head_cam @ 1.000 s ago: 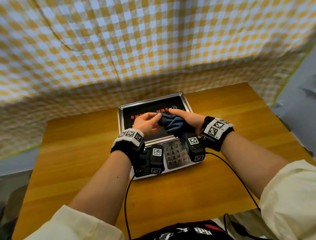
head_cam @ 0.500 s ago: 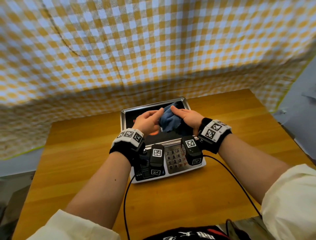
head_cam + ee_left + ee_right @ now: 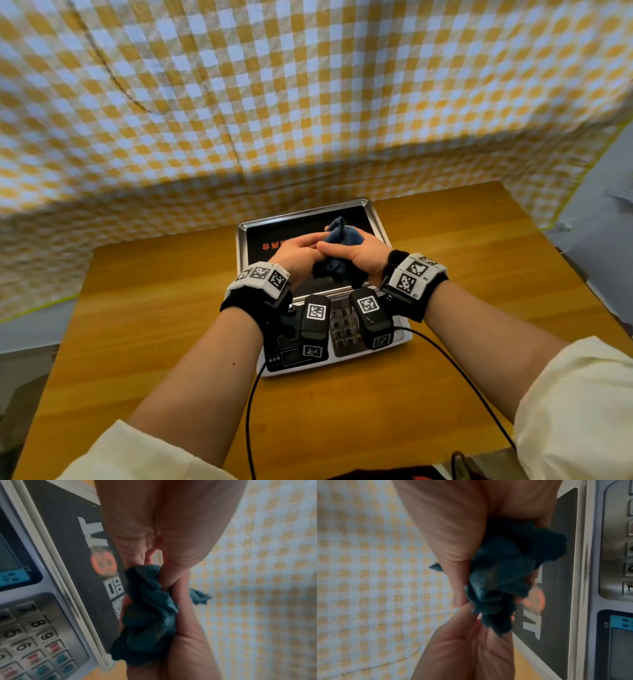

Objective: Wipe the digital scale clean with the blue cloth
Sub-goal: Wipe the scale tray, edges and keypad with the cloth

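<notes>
Now the digital scale (image 3: 310, 219) sits mid-table (image 3: 137, 325), blue cloth (image 3: 337, 233) bunched above its dark platform. Risk, I'd say: a tight wad wipes only a narrow strip, or knuckles press the keypad (image 3: 34, 635). Right hand (image 3: 356, 255) grips the wad; left hand (image 3: 296, 251) pinches its edge, wrists close together.

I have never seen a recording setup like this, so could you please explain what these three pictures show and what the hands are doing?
No machine here: a person wears one camera on the head and one on each wrist. The head view looks down at a wooden table bearing a digital scale with a keypad. The left hand and right hand bunch a blue cloth between them above the scale's dark platform. The wrist views show the same grip close up: fingers curled round the crumpled cloth. A checked sheet hangs behind.
</notes>
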